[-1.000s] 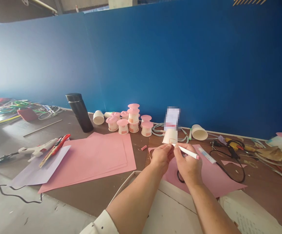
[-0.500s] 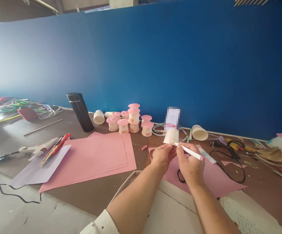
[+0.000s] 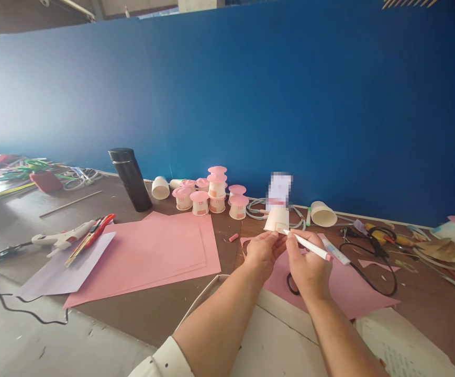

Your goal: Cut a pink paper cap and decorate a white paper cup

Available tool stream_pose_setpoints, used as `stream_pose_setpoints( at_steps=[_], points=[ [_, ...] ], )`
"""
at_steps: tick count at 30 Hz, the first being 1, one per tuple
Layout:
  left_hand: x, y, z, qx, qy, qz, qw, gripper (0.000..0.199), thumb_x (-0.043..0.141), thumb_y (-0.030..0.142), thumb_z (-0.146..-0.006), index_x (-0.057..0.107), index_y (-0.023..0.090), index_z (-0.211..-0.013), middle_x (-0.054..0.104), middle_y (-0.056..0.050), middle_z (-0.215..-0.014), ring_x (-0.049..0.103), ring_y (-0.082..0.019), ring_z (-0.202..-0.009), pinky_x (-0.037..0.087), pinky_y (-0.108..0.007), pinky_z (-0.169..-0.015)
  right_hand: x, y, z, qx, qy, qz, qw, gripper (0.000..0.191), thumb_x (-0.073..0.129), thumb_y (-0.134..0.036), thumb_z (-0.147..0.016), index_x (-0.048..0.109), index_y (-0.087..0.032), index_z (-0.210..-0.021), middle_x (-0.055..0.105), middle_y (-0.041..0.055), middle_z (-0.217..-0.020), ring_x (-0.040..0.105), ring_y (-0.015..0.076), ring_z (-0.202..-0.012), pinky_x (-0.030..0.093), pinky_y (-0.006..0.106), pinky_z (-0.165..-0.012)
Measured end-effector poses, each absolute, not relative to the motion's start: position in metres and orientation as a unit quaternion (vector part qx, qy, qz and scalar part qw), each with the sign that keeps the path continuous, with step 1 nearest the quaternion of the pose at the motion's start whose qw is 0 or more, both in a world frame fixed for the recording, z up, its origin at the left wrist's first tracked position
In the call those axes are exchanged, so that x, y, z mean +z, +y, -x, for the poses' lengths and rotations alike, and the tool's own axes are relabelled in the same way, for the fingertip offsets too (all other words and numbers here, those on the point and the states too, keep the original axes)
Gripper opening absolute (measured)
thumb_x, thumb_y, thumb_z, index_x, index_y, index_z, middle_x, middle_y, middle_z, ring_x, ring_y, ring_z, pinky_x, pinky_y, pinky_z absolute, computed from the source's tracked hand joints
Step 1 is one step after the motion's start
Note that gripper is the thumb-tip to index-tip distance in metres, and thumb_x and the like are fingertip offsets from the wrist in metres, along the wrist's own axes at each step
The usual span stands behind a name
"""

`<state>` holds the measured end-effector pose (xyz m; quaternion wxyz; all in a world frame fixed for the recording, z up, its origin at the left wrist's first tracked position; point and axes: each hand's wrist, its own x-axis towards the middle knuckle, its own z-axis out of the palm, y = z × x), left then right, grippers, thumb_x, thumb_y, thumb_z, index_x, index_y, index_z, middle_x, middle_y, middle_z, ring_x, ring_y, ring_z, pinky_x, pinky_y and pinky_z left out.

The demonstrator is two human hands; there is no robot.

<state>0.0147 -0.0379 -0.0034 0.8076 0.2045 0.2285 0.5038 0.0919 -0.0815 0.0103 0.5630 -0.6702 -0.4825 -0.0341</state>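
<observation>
My left hand (image 3: 264, 252) is closed on the lower edge of a white paper cup (image 3: 276, 218), held upside down with its wide rim toward me. A small outlined shape in orange-pink shows on the cup's side. In my right hand (image 3: 309, 267) is a white marker (image 3: 310, 246) with a pink end, its tip at the cup's lower right. A pink sheet (image 3: 353, 285) lies under my right hand. To the left stand several finished-looking paper cups (image 3: 200, 203) with pink round tops and pink drawn windows. A small pink marker cap (image 3: 233, 237) lies on the table.
A black bottle (image 3: 131, 180) stands at the back left. Nearer are pink sheets (image 3: 152, 251), a lilac sheet (image 3: 66, 272), a glue gun (image 3: 64, 236) and a red utility knife (image 3: 93, 235). Cables (image 3: 388, 277) and another paper cup (image 3: 323, 214) are on the right, before a blue partition (image 3: 227, 94).
The marker tip has shifted very slightly to the right along the cup. The hold of both hands stays the same; the whole view has drifted a little.
</observation>
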Motion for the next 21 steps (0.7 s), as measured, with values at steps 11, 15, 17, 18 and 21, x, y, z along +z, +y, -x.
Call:
stream_pose_setpoints(
  at_steps=[11, 15, 17, 18, 21],
  points=[
    [-0.0041, -0.0377, -0.0153, 0.503, 0.231, -0.219, 0.804, 0.009, 0.061, 0.014, -0.078, 0.065, 0.007, -0.077, 0.064, -0.009, -0.075, 0.063, -0.015, -0.073, 0.047, -0.034, -0.09, 0.009, -0.0812, -0.0911, -0.005, -0.496, 0.673, 0.549, 0.021, 0.056, -0.037, -0.075, 0.064, -0.019, -0.082, 0.068, 0.0067, -0.078, 0.062, 0.0192, -0.07, 0.044, 0.027, -0.06],
    [-0.0023, -0.0387, -0.0144, 0.503, 0.234, -0.22, 0.802, 0.01, 0.059, 0.015, -0.08, 0.065, 0.007, -0.078, 0.065, -0.01, -0.076, 0.064, -0.016, -0.075, 0.048, -0.034, -0.09, 0.0095, -0.081, -0.0913, -0.016, -0.489, 0.669, 0.56, 0.019, 0.057, -0.036, -0.075, 0.064, -0.02, -0.082, 0.068, 0.0062, -0.08, 0.062, 0.0189, -0.072, 0.045, 0.027, -0.061],
    [-0.0021, -0.039, -0.0144, 0.503, 0.229, -0.221, 0.804, 0.01, 0.06, 0.015, -0.079, 0.065, 0.007, -0.078, 0.066, -0.011, -0.077, 0.064, -0.017, -0.076, 0.048, -0.035, -0.089, 0.0097, -0.0814, -0.0915, -0.023, -0.487, 0.664, 0.567, 0.018, 0.057, -0.036, -0.075, 0.063, -0.02, -0.082, 0.068, 0.0059, -0.081, 0.062, 0.0188, -0.074, 0.045, 0.026, -0.062],
    [-0.0022, -0.0391, -0.0145, 0.503, 0.229, -0.222, 0.803, 0.01, 0.06, 0.015, -0.079, 0.065, 0.007, -0.078, 0.066, -0.011, -0.078, 0.064, -0.017, -0.076, 0.048, -0.035, -0.089, 0.0096, -0.0816, -0.0917, -0.023, -0.488, 0.663, 0.567, 0.018, 0.057, -0.036, -0.076, 0.063, -0.02, -0.082, 0.068, 0.0058, -0.081, 0.062, 0.0187, -0.074, 0.045, 0.026, -0.062],
    [-0.0022, -0.0392, -0.0149, 0.502, 0.24, -0.228, 0.799, 0.009, 0.063, 0.015, -0.077, 0.066, 0.007, -0.079, 0.066, -0.011, -0.078, 0.065, -0.017, -0.076, 0.048, -0.034, -0.088, 0.009, -0.0819, -0.0923, -0.012, -0.497, 0.667, 0.555, 0.019, 0.058, -0.036, -0.075, 0.064, -0.02, -0.082, 0.068, 0.0057, -0.079, 0.062, 0.0185, -0.071, 0.045, 0.026, -0.06]
  ],
)
